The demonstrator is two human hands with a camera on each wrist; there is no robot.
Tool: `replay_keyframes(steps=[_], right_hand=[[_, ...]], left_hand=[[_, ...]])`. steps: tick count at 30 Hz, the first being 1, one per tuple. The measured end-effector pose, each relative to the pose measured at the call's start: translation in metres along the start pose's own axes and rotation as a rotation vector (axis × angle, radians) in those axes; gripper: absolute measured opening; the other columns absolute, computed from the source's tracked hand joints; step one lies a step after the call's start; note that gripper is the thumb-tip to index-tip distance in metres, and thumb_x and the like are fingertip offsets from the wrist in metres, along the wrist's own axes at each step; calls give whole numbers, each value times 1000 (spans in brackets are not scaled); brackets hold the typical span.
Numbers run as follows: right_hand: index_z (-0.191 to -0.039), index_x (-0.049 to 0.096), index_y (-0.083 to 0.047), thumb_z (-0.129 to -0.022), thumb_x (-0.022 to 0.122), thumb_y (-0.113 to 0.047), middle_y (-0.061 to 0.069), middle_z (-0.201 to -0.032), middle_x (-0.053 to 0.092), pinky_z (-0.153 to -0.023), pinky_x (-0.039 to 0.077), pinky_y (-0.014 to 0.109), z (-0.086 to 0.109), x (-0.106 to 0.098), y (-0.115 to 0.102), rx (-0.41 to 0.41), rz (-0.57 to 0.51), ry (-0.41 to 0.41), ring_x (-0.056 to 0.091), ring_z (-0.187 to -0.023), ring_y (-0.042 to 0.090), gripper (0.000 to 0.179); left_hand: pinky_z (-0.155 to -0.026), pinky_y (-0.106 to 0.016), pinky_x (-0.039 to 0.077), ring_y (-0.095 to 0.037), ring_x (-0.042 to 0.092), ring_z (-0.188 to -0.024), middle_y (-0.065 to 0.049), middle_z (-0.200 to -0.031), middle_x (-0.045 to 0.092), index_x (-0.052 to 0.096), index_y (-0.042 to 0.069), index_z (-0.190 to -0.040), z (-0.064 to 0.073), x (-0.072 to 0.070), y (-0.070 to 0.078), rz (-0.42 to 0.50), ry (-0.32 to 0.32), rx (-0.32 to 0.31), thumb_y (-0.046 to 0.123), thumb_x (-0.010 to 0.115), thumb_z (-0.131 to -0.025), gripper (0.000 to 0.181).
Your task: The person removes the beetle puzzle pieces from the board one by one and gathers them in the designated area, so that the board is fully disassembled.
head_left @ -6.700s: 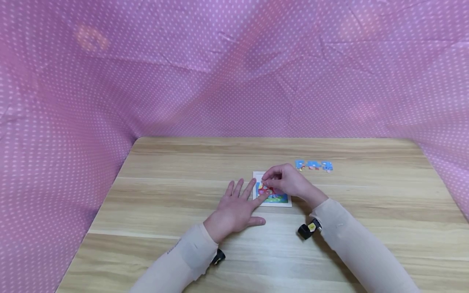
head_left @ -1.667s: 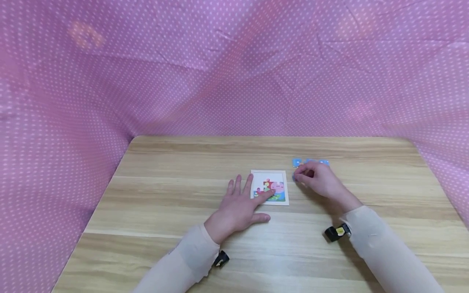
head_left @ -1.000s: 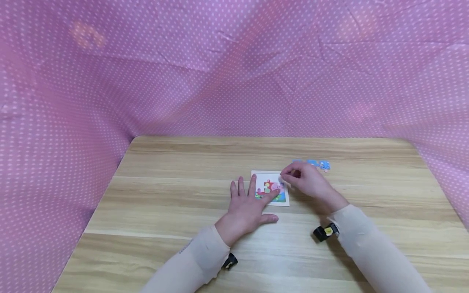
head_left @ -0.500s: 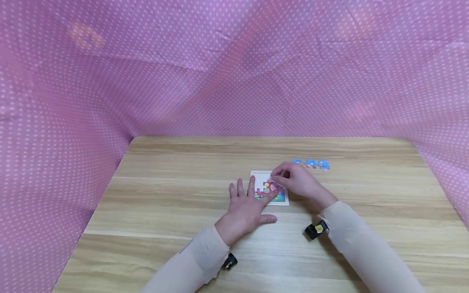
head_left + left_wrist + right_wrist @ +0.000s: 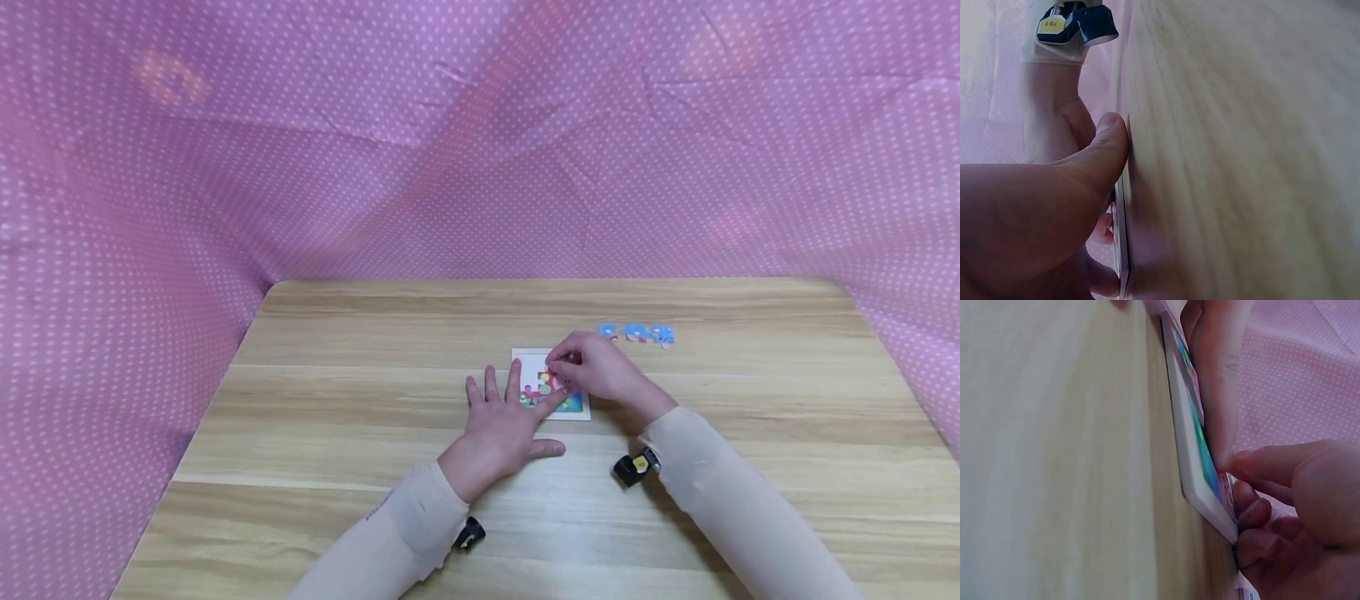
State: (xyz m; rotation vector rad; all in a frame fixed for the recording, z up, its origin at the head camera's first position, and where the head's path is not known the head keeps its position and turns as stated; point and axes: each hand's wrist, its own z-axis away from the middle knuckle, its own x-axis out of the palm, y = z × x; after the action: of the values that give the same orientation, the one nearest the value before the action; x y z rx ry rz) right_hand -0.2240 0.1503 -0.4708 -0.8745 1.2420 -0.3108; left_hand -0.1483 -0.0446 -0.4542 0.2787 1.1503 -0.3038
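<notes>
A square jigsaw puzzle tray [image 5: 562,417] with a pale frame lies on the table, its lower part filled with colourful joined pieces. My left hand [image 5: 495,433] lies palm down with fingers spread; the index finger rests on the filled part. Over the tray's upper right, my right hand [image 5: 600,367] has thumb and fingertips together, pinching a small jigsaw piece that its own fingers mostly hide. In the right wrist view, the curled right fingers [image 5: 1260,544] touch the tray's corner beside the extended left finger. The left wrist view shows the left thumb [image 5: 1110,144] along the tabletop.
Three loose blue jigsaw pieces [image 5: 637,333] lie in a row behind the right hand. The wooden table [image 5: 337,400] backs onto pink dotted cloth [image 5: 480,167]. A black wrist camera [image 5: 632,468] hangs at the right sleeve, another [image 5: 470,534] at the left.
My right hand has picked up a piece near the loose row and carried it left onto the tray, shifting slightly further left now. My left hand stays on the tray.
</notes>
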Motion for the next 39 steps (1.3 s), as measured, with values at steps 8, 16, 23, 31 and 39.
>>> replay_keyframes(steps=[8,16,23,31,39], right_hand=[[-110,84,-7,-104,71,-11,9,-108,73,-86,57,36,1,1,-4,-1,-13,-6,66,-98,21,15],[-109,80,-5,-104,70,-11,13,-113,69,-81,59,32,0,3,-8,56,-33,-37,67,-93,19,13],[-110,76,-7,-103,71,-13,10,-104,72,-78,56,31,-2,3,-8,73,-63,-44,65,-90,19,10],[-111,78,-8,-106,68,-12,7,-103,77,-80,61,33,-1,-2,-5,85,-148,-78,69,-93,20,11],[-117,77,-8,-106,67,-10,8,-104,77,-78,60,33,-2,0,-4,93,-168,-83,69,-91,19,15]], left_hand=[[-125,-82,15,-64,14,-160,-24,-180,9,14,63,-165,1,-1,0,-8,1,-5,83,49,-96,80],[-124,-84,13,-64,14,-160,-24,-180,7,11,63,-165,1,-2,1,-10,-3,-4,83,48,-97,81],[-125,-83,13,-63,16,-160,-23,-181,8,12,63,-165,1,-4,2,-25,-7,-4,83,48,-97,80],[-124,-85,9,-65,12,-160,-24,-181,7,11,64,-165,-5,4,0,7,-4,0,82,51,-96,81],[-124,-85,9,-63,12,-161,-22,-181,6,12,62,-166,2,1,0,-9,-9,7,81,46,-99,77]])
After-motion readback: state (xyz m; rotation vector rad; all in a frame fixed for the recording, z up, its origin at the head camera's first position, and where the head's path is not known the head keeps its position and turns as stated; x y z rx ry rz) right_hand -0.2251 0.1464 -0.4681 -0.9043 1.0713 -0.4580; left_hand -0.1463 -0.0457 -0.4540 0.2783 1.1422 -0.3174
